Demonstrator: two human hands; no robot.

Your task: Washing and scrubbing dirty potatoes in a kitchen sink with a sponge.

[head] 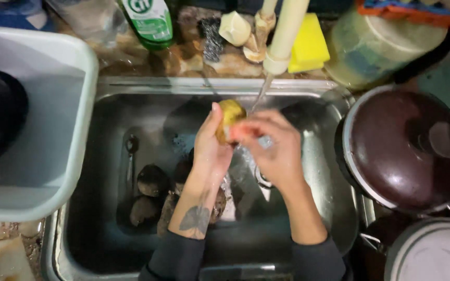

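Observation:
Over a steel sink point(131, 88) my left hand point(209, 148) grips a yellowish potato point(230, 117) under a thin stream of water point(260, 96) from a pale tap spout point(285, 36). My right hand point(272, 151) rests its fingers on the potato's right side, rubbing it. Several dark, unwashed potatoes point(149, 192) lie in the sink basin below my left forearm, next to a spoon point(131, 148).
A pale plastic tub point(53, 125) stands left of the sink. A dark-lidded pot point(404, 148) sits at the right, a white lid point(433, 252) below it. Behind the sink are a green detergent bottle point(149, 21), a yellow sponge point(308, 44) and a steel scourer point(212, 39).

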